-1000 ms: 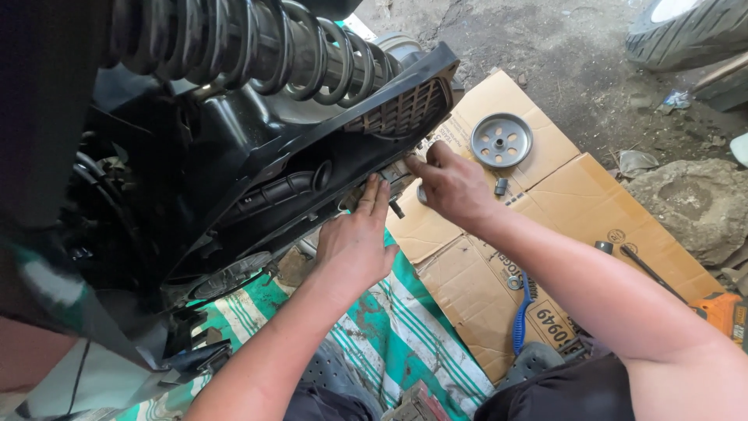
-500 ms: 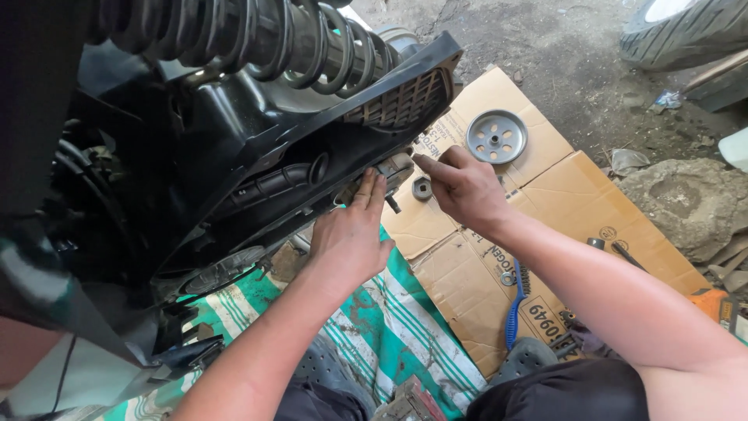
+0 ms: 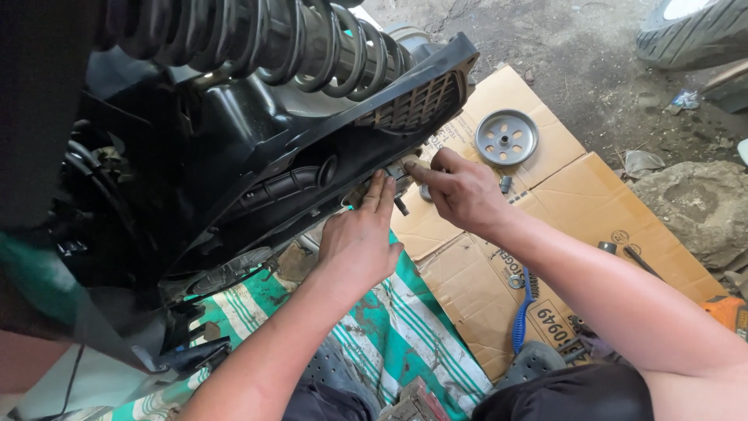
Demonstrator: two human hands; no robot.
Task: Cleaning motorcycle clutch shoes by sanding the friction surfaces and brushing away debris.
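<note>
My left hand is flat, fingers together, pressed up under the black cover. My right hand pinches something small at the cover's lower edge; can't tell what. Risk: the small part slips from my fingertips and drops onto the cardboard or striped cloth, rolling near the pulley.
</note>
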